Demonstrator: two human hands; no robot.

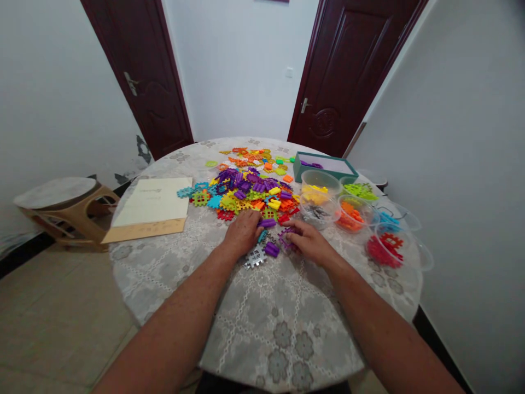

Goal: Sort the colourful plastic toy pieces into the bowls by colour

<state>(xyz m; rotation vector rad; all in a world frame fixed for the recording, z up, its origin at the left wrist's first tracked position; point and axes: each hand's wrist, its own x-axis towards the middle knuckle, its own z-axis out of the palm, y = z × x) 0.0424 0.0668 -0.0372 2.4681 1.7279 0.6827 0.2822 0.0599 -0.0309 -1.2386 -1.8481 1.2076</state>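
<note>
At the near edge of a heap of colourful plastic building pieces point(246, 191), my left hand point(243, 232) reaches down with curled fingers. Its fingertips are partly hidden, and a purple ribbed connector point(267, 222) lies right against them. My right hand point(309, 241) has its thumb and fingers closed on a purple notched building piece point(286, 239) just above the tablecloth. Between the hands lie another purple connector point(271, 249), a silver notched piece point(256, 256) and a small teal piece point(262, 236).
Clear tubs of sorted pieces stand on the right: yellow point(315, 192), grey point(315, 212), orange point(350, 216), blue point(388, 221) and red point(385, 249). Behind them sits a green box point(297, 171). Paper sheets point(151, 202) lie left. A stool point(57, 191) stands beside the round table point(279, 339).
</note>
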